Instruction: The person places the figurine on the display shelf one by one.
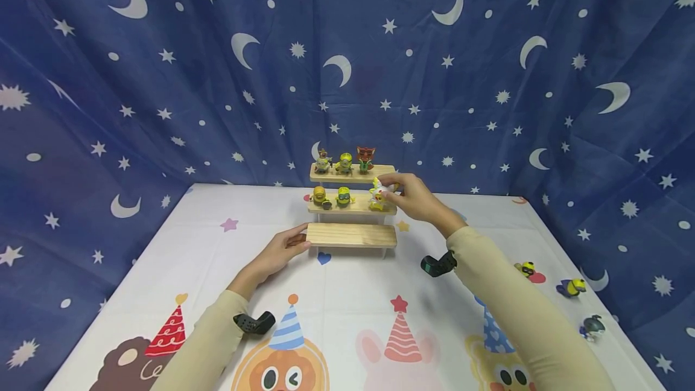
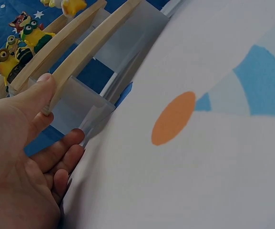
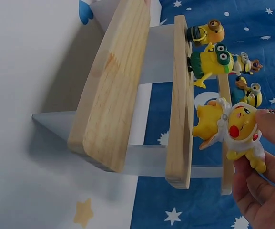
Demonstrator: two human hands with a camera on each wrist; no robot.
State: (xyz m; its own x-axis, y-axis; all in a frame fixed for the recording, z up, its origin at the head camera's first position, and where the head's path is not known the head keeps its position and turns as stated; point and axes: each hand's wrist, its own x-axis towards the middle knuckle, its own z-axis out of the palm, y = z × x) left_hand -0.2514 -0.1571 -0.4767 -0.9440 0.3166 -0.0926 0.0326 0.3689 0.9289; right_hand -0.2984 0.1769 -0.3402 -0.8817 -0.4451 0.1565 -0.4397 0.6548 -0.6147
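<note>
A three-tier display stand [image 1: 352, 235] with wooden shelves and translucent supports stands on the table. My left hand [image 1: 279, 250] pinches the left end of its lowest shelf, thumb on the wood in the left wrist view. My right hand [image 1: 412, 197] holds a yellow Pikachu figure [image 3: 242, 125] in a white costume by its head, at the right end of the middle shelf. Whether its feet touch the wood is hard to tell. To its left on that shelf are a green-and-yellow minion figure [image 3: 211, 62] and an orange-topped minion figure [image 1: 320, 196].
On the top shelf stand a fox figure [image 1: 365, 158] and two minion figures, one of them yellow [image 1: 344, 163]. At the table's right lie a minion figure [image 1: 525, 268], another minion figure [image 1: 572, 286] and a dark grey figure [image 1: 592, 326]. A blue curtain [image 1: 304, 77] hangs behind.
</note>
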